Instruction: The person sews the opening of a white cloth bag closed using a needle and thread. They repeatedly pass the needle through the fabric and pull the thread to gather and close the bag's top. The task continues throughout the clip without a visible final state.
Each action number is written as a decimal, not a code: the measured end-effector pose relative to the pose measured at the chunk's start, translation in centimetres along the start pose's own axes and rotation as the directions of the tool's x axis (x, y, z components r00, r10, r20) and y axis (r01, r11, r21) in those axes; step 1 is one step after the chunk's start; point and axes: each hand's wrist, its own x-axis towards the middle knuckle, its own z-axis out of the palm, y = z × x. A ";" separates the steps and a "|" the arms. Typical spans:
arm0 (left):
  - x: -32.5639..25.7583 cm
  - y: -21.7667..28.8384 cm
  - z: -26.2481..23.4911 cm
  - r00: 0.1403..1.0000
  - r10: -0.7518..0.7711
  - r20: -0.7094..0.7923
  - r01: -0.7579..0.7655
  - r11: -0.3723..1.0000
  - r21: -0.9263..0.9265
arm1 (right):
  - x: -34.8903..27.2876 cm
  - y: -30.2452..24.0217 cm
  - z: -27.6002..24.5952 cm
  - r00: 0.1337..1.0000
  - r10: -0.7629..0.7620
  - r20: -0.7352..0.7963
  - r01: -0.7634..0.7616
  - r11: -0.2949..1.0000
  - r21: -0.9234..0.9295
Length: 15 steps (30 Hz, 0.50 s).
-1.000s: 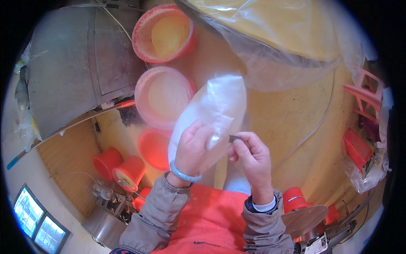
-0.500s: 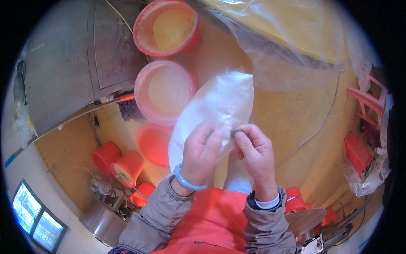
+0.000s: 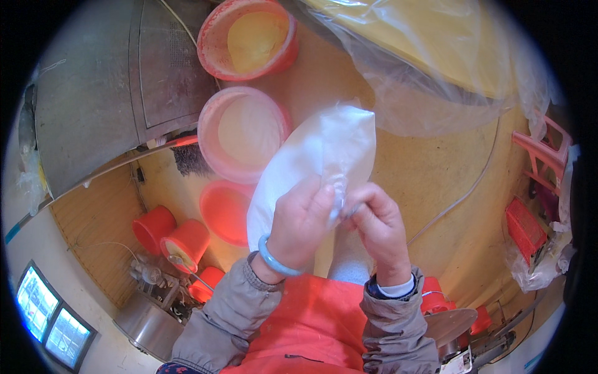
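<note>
Hands pinch one translucent white plastic bag (image 3: 317,162): my left hand (image 3: 299,224) and right hand (image 3: 377,227) both grip its lower edge. I see a pink round basin (image 3: 215,124) at ten o'clock of the bag.

A red basin (image 3: 249,37) of yellow powder is sitting at the top; just below it a pink basin (image 3: 243,132) of pale powder is lying; a third red basin (image 3: 225,212) is sitting empty beneath; red buckets (image 3: 171,234) are standing at the left; a grey metal cabinet (image 3: 106,87) is filling the upper left; clear plastic sheeting (image 3: 436,68) is draping over a yellow heap; a red crate (image 3: 524,227) is resting at the right.
</note>
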 end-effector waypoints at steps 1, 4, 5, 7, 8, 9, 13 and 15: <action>0.1 0.0 -0.1 0.999 0.051 -0.003 -0.051 0.998 0.023 | -0.3 0.1 -0.1 0.997 -0.032 0.066 0.028 0.998 0.060; 0.3 0.1 -0.2 0.999 0.041 -0.002 -0.041 0.998 -0.049 | -0.7 0.4 -0.3 0.996 -0.071 0.060 0.051 0.957 0.286; 0.3 0.2 -0.1 0.999 -0.048 -0.012 0.045 0.983 -0.178 | -0.9 0.4 -0.4 1.000 -0.007 -0.027 0.014 0.965 0.260; 0.2 0.4 0.0 0.990 -0.145 0.002 0.138 0.943 -0.302 | -1.1 0.2 -0.5 0.977 0.082 -0.196 -0.032 0.969 0.244; 0.3 0.5 -0.1 0.988 -0.152 0.016 0.150 0.943 -0.298 | -1.1 0.1 -0.5 0.967 0.108 -0.230 -0.083 0.990 0.115; 0.3 0.6 -0.2 0.987 -0.161 0.022 0.160 0.943 -0.290 | -1.0 0.0 -0.3 0.962 0.098 -0.255 -0.099 0.995 0.009; 0.2 0.8 -0.4 0.993 -0.108 0.039 0.114 0.967 -0.229 | -0.7 -0.1 0.4 0.969 0.072 -0.236 -0.103 0.987 -0.124; 0.2 0.6 -0.4 0.995 -0.095 0.031 0.099 0.972 -0.213 | -0.6 -0.2 0.6 0.969 0.069 -0.236 -0.107 0.982 -0.154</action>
